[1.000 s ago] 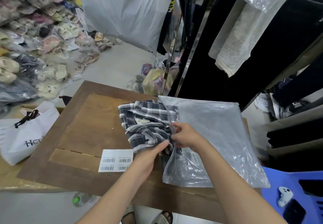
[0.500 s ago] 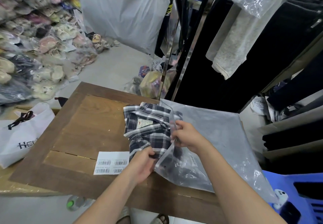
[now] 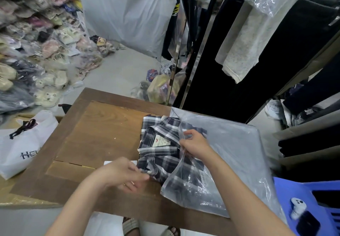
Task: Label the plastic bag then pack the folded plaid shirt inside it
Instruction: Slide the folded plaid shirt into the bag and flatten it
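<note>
The right hand [image 3: 196,146] pinches the mouth edge of the plastic bag [image 3: 237,162] in a narrow grip, holding it open, while the left hand [image 3: 122,174] has a loose grip on the near corner of the plaid shirt [image 3: 161,149]. The shirt lies on the worktop [image 3: 103,132] between the hands, only its right part inside the bag. So packing looks about half done; whether the bag carries its label I cannot tell, and a white sheet [image 3: 108,162] peeks out just beyond the left hand.

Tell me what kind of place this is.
Most likely a clothing stockroom or packing area: bagged slippers piled in a heap, garments hanging on a rack, and a wooden table where a plaid shirt is going into a plastic bag.
</note>
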